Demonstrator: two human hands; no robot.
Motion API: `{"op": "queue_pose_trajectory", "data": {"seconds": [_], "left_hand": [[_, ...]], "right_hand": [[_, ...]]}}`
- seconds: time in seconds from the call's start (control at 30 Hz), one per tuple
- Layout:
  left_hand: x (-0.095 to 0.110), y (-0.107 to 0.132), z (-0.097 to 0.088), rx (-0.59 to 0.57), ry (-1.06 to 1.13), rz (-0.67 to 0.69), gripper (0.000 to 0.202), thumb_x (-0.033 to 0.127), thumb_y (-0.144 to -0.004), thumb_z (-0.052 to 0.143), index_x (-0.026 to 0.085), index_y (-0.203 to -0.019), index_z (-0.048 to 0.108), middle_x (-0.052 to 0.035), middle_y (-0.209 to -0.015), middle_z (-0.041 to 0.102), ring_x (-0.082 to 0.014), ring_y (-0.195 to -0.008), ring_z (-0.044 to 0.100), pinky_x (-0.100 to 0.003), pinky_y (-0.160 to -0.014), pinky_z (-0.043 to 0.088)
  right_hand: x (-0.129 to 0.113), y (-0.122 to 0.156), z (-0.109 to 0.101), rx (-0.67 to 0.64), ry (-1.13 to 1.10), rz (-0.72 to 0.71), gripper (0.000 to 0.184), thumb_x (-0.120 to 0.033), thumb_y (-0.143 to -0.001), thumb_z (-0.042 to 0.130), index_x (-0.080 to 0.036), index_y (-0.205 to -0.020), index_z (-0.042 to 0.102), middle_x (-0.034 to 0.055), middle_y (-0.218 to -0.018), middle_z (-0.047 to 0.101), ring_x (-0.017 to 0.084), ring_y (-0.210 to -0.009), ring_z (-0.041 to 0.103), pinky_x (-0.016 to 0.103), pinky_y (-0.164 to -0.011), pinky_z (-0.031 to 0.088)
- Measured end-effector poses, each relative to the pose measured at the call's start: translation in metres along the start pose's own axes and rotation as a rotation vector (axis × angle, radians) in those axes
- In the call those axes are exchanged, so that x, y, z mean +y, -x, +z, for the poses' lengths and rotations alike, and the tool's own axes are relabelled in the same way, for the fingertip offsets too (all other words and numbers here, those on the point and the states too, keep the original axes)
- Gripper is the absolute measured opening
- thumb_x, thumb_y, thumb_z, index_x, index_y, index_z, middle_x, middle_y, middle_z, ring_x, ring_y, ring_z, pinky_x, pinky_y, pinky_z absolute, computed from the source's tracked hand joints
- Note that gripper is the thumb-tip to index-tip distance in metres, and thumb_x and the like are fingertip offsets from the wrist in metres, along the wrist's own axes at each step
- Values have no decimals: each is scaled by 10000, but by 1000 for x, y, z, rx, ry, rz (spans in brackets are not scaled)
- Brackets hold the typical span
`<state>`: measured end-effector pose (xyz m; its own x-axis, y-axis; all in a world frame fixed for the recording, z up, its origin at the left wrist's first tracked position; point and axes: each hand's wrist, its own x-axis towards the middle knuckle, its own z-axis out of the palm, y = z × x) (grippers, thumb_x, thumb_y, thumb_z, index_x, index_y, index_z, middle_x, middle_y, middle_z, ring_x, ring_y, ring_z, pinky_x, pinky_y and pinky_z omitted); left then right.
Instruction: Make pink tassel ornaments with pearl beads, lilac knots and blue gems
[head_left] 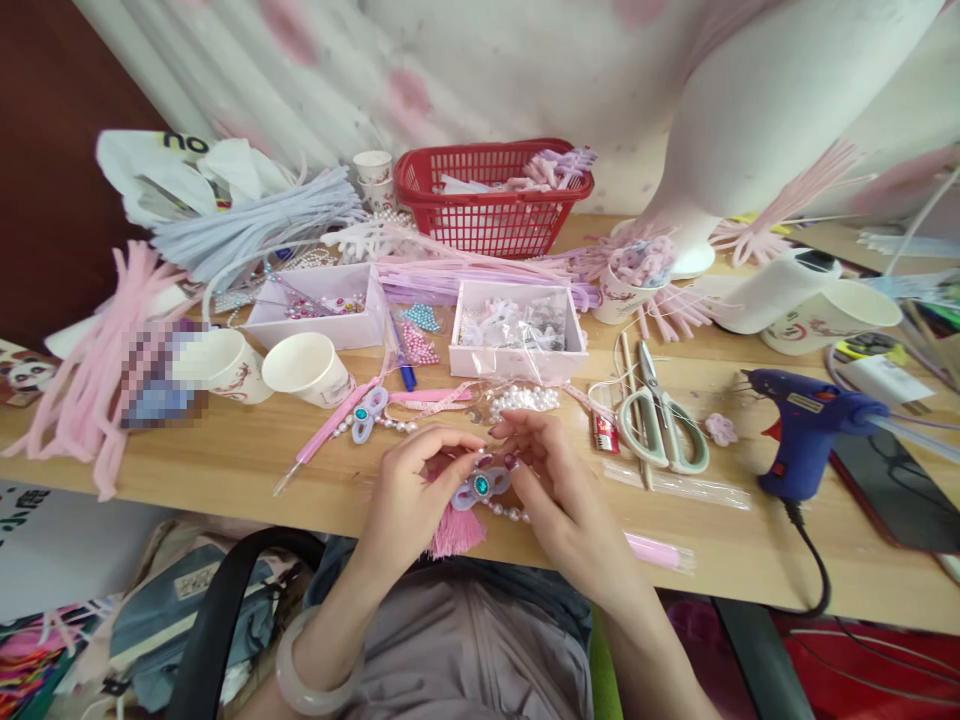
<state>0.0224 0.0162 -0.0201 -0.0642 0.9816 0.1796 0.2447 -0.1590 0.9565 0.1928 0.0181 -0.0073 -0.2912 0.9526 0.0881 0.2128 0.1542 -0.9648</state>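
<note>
At the table's front edge, both hands meet over a beaded ornament (481, 486) with lilac loops, a teal gem and a strand of pearls. A pink tassel (457, 530) hangs beside it. My left hand (420, 485) is closed, thumb and forefinger pinched at the ornament's top, where a small white bead shows. My right hand (562, 490) curls in from the other side, fingertips bent close to that same spot; whatever lies between them is too small to make out. A similar ornament (369, 415) with a teal gem lies to the left.
Scissors (660, 425) and a blue glue gun (806, 430) lie to the right. White boxes (517, 362) of beads, paper cups (307, 370) and a red basket (487, 215) stand behind. Pink stems (97, 370) spread at left; a phone (900, 490) lies at far right.
</note>
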Motion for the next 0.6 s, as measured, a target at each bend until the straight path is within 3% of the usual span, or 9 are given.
{"op": "queue_pose_trajectory", "data": {"seconds": [0.13,0.27,0.6], "left_hand": [[2,1,-3,2,111,-119,75,149,-834,692,179,-870,751,-21,-811,775,-147,-704,736,-208,-639,600],[5,0,-6,16,205,-161,70,130,-792,719,174,-840,744,-13,-783,785,-148,-707,756,-194,-633,618],[10,9,-17,71,177,-39,129,78,-765,725,192,-800,774,-4,-772,797,-131,-713,757,-163,-653,620]], "right_hand": [[-3,1,0,14,192,-65,206,-167,-952,515,-219,-1140,583,81,-1118,626,233,-1029,603,419,-889,505],[0,0,10,63,235,-120,147,-155,-929,575,-197,-1041,660,107,-1107,634,260,-1063,591,436,-892,505],[6,-2,27,53,153,-151,164,-118,-949,562,-209,-992,692,89,-1110,688,246,-1065,607,438,-925,498]]}}
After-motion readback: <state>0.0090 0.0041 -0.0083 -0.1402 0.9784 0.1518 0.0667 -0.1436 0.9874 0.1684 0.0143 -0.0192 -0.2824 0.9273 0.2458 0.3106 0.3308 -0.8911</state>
